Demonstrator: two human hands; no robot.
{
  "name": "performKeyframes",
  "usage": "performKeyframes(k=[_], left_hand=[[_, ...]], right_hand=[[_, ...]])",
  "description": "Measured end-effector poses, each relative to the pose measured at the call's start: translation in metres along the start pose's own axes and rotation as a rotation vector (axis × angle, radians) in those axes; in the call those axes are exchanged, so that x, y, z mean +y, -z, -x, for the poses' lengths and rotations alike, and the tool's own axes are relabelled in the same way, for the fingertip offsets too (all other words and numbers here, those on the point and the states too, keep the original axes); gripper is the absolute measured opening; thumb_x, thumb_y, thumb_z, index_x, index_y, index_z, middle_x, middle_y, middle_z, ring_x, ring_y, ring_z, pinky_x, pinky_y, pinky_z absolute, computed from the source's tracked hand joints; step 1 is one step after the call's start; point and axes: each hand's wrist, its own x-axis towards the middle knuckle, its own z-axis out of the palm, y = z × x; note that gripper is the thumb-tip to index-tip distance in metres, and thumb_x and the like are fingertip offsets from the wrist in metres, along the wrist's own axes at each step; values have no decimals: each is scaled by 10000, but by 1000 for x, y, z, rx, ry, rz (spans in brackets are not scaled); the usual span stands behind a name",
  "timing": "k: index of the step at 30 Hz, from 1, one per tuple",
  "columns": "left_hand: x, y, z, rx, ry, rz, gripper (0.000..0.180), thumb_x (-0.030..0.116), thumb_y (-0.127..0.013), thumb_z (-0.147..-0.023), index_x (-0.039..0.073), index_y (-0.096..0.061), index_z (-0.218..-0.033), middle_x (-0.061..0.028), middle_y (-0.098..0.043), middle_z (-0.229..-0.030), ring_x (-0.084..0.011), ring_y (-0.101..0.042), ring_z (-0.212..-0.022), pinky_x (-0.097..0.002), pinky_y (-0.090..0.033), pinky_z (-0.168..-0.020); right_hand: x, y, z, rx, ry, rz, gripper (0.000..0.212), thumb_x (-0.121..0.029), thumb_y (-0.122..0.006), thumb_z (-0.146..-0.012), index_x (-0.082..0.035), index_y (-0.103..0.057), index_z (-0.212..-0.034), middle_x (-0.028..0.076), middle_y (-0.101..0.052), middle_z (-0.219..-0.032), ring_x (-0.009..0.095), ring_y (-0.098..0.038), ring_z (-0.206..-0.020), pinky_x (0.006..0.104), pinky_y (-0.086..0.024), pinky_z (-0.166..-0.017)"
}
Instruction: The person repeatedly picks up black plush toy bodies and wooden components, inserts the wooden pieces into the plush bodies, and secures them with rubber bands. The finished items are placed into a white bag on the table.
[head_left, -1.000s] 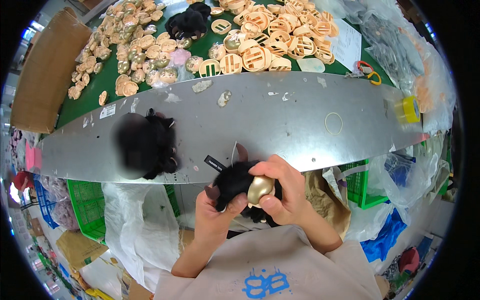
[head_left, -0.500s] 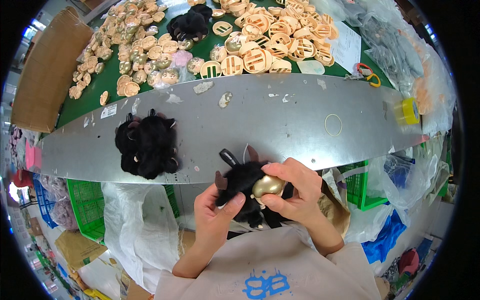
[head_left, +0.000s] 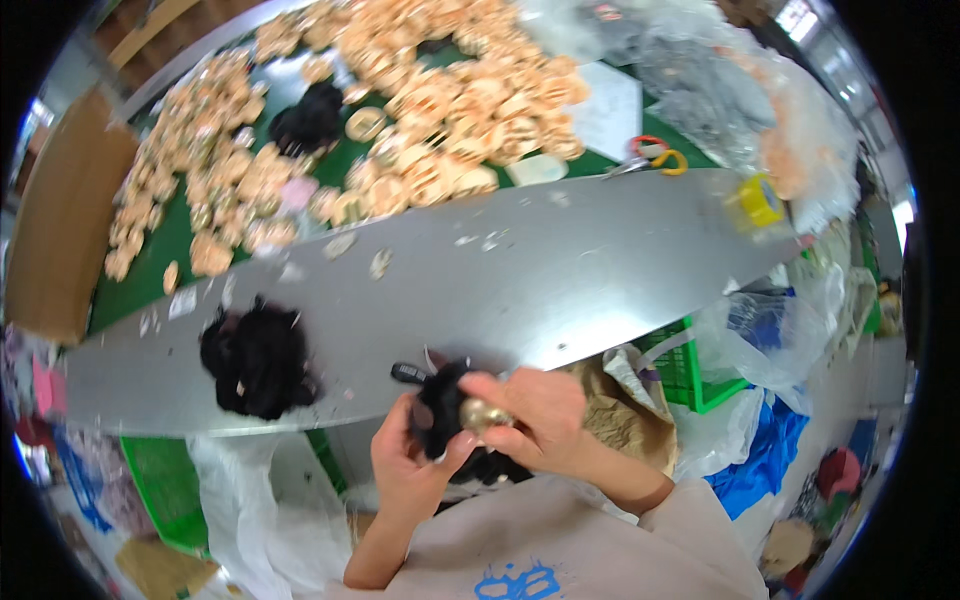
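Observation:
Close to my body, at the front edge of the grey metal worktop [head_left: 480,280], both hands hold a small black furry plush toy [head_left: 438,408] with brown ear- or horn-like bits and a black loop strap. My left hand [head_left: 408,465] is closed on its left side, thumb pressing the front. In my right hand [head_left: 540,418], a shiny gold rounded piece [head_left: 482,413] is pinched against the plush between thumb and fingers. How far the piece sits in the fur is hidden. To the left, more black plush toys [head_left: 262,362] lie bunched on the worktop.
Beyond, a green surface carries many beige plastic shells [head_left: 440,125] and another black plush [head_left: 308,120]. Red-and-yellow scissors [head_left: 655,158] and a yellow tape roll [head_left: 760,200] lie at right. A cardboard box [head_left: 70,220] stands left; green crates [head_left: 165,495] sit below.
The whole view has tilted and shifted, with blur. Both hands still hold the plush and gold piece; my right hand has turned and now covers more of the gold piece.

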Motion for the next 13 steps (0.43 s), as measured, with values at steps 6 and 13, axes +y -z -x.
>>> performKeyframes(k=[6, 13], left_hand=[[5, -11, 2, -171, -59, -38, 420, 130, -848, -716, 15, -600, -1034, 40, -570, -875, -47, -491, -786, -202, -404, -716], [2, -41, -14, -423, -148, -24, 508, 177, -801, -755, -11, -617, -1189, -98, -685, -1017, -172, -640, -978, -289, -466, -930]], right_hand=[[-14, 65, 1, -263, -379, -462, 561, -208, -805, -771, -43, -568, -1252, 34, -563, -928, 139, -548, -842, 282, -460, -770], [3, 91, 35, -377, -815, -1189, 650, -271, -791, -801, -57, -461, -1318, 40, -543, -1167, 114, -525, -1057, 288, -440, -925]])
